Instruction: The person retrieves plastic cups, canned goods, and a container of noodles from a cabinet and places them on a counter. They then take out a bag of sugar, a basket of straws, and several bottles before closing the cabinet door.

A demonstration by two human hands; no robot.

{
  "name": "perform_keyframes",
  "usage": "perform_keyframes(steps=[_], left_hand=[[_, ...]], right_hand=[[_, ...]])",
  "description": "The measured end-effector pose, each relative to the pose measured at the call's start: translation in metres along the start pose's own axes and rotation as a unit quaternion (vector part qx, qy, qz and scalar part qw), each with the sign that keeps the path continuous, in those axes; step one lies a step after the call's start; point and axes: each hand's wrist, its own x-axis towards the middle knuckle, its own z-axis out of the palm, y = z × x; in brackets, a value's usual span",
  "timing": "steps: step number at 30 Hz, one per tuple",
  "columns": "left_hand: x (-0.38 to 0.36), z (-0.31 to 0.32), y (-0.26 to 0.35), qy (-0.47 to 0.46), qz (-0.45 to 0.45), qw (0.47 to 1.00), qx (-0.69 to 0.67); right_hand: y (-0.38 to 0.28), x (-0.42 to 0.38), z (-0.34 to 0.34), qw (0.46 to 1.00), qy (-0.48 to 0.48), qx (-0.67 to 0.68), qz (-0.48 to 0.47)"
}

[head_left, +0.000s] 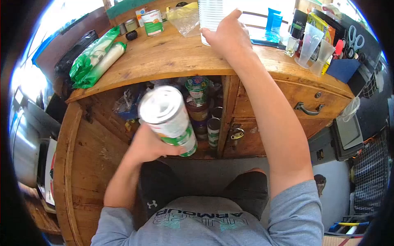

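Observation:
My left hand [148, 144] is wrapped round a large white-and-green can [167, 117], held in front of the open cupboard with its pale lid tilted up toward me. The can is slightly blurred by motion. On the wooden counter, my right hand [230, 36] grips a tall stack of clear plastic containers [211, 16] from its right side. Part of that hand's grip is hidden behind the stack. Inside the cupboard, a green-lidded tub [197, 87] tops a pile of tubs, and a smaller can [213, 130] stands beside it.
Green-and-white plastic packages [98, 57] lie at the counter's left. A green-and-white carton [152, 23] stands at the back. Clear cups [308, 45], bottles and scissors [355, 39] crowd the right end. The cupboard door [98, 164] hangs open at left; a padlock [237, 133] hangs right.

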Motion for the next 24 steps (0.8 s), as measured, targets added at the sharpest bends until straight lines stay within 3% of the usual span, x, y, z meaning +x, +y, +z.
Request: perform_keyframes(steps=[4, 5, 7, 9, 11, 16, 20, 22, 24], left_hand=[[-0.013, -0.038, 0.083, -0.009, -0.003, 1.0, -0.021], [-0.012, -0.043, 0.097, 0.016, 0.045, 0.999, -0.011], [-0.009, -0.063, 0.14, 0.021, -0.03, 0.999, 0.036], [-0.001, -0.084, 0.154, 0.062, -0.024, 0.995, 0.077], [0.018, -0.084, 0.171, 0.097, 0.059, 0.99, 0.084], [0.094, -0.128, 0.154, 0.086, 0.046, 0.981, 0.165], [0.169, -0.153, 0.109, 0.156, -0.034, 0.963, 0.216], [0.197, -0.163, 0.095, 0.144, -0.107, 0.956, 0.234], [0.222, -0.18, 0.073, 0.171, -0.113, 0.954, 0.221]], right_hand=[[0.002, 0.001, 0.0, 1.0, 0.009, -0.003, -0.008], [0.001, 0.0, 0.0, 1.0, 0.016, -0.01, -0.006], [-0.002, -0.001, -0.005, 1.0, 0.006, 0.004, -0.007], [-0.004, -0.002, -0.009, 1.0, -0.007, 0.016, -0.008], [-0.004, -0.002, -0.01, 1.0, -0.024, -0.007, 0.007], [0.001, 0.0, -0.007, 1.0, -0.019, -0.011, 0.0], [0.002, 0.0, -0.006, 1.0, -0.021, -0.009, 0.008], [0.004, 0.0, -0.005, 1.0, -0.011, -0.001, 0.0], [0.008, 0.005, -0.001, 0.999, -0.004, -0.029, -0.02]])
